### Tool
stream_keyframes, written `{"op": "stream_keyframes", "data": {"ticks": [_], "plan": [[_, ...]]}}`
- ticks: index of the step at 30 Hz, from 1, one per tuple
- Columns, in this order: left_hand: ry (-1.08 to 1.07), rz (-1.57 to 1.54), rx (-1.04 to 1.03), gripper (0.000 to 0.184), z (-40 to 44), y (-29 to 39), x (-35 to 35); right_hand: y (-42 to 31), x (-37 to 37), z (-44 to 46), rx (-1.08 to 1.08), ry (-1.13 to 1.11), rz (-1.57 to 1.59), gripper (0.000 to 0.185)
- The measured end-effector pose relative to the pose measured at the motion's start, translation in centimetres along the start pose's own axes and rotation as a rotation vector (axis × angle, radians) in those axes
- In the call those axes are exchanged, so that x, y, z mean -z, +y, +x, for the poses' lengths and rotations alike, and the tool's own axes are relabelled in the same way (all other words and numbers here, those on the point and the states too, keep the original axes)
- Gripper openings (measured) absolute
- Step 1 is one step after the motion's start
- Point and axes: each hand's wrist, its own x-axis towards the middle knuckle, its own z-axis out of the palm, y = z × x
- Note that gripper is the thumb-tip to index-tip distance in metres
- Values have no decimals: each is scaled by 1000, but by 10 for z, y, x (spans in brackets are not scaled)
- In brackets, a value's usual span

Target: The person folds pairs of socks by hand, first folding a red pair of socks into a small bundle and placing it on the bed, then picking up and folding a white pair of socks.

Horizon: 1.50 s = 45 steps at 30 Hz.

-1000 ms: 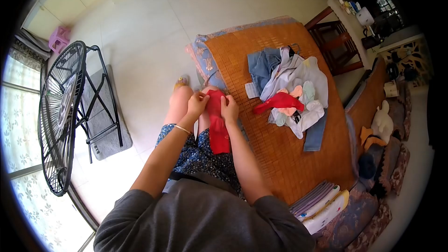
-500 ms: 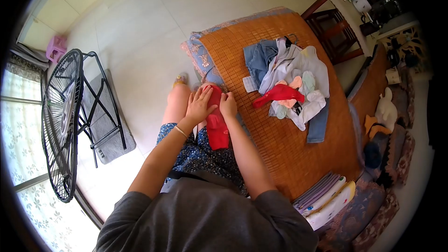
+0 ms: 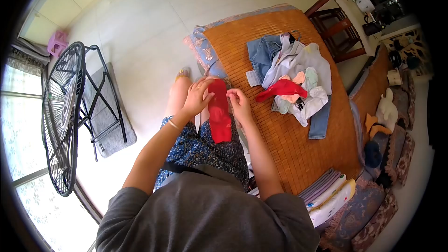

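Observation:
A red sock-like cloth [image 3: 219, 114] lies lengthwise on the thigh, over the blue patterned shorts. My left hand [image 3: 198, 97] rests at the cloth's upper left edge, its fingers spread and pointing up. Just right of the cloth, my right hand [image 3: 239, 102] is raised with fingers curled together and apart from the cloth; whether anything small is between the fingertips is not visible. On the orange woven mat [image 3: 261, 144] to the right is a heap of clothes [image 3: 298, 65], with another red piece [image 3: 282, 89] on top and blue jeans [image 3: 319, 121] underneath.
Folded cloths [image 3: 326, 196] are stacked at the mat's near edge. A black round folding chair [image 3: 65, 116] stands at the left on a grey rug [image 3: 107, 126]. A wooden chair [image 3: 336, 30] is beyond the mat; a white plush toy [image 3: 386, 109] and cushions lie at the right.
Both hands held the red cloth at its upper end earlier. Now my left hand lies open on its edge, and my right hand has moved off it to the right.

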Motion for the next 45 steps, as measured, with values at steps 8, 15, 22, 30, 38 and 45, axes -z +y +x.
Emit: {"op": "stream_keyframes", "data": {"ticks": [8, 15, 22, 30, 38, 45], "plan": [[26, -293, -54, 23, -48, 28, 4, -8, 10, -44, -63, -228, -164, 26], [26, -303, 48, 29, -44, 23, -8, 8, 6, -46, -169, -174, -173, 23], [13, -314, 116, 20, -42, 13, -13, 23, 5, -42, -211, -137, 60, 11], [18, -462, 214, 11, -43, -7, -28, 16, 3, -38, -241, -142, 33, 11], [19, -393, 263, 17, -42, 10, -25, 1, -5, -36, -263, -134, -88, 21], [172, -349, 213, 21, -46, -6, -54, 6, -15, -37, -120, -37, -320, 18]]}}
